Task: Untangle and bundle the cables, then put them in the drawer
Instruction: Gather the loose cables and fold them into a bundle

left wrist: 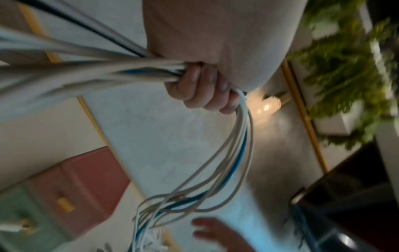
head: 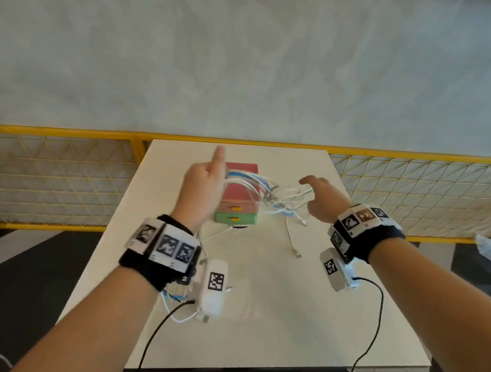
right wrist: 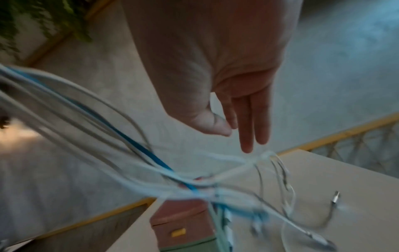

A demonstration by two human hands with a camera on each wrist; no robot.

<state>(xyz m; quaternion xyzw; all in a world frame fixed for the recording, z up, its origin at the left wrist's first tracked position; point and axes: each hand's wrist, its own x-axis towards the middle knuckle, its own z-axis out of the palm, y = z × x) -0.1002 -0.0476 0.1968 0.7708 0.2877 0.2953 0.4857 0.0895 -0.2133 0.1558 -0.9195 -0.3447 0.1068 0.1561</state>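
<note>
My left hand is raised above the table and grips a bunch of white and blue cables, with the index finger pointing up. In the left wrist view its curled fingers hold the cables, which loop down in a tangle. My right hand hovers open to the right of the tangle; its fingers are straight just above a white strand and hold nothing. Loose ends trail onto the table. The small drawer box, pink over green with yellow handles, stands behind the cables, both drawers closed.
The white table is narrow, with its edges close on both sides. A yellow mesh railing runs behind it. More cable ends lie under my left wrist. Green plants show in the left wrist view.
</note>
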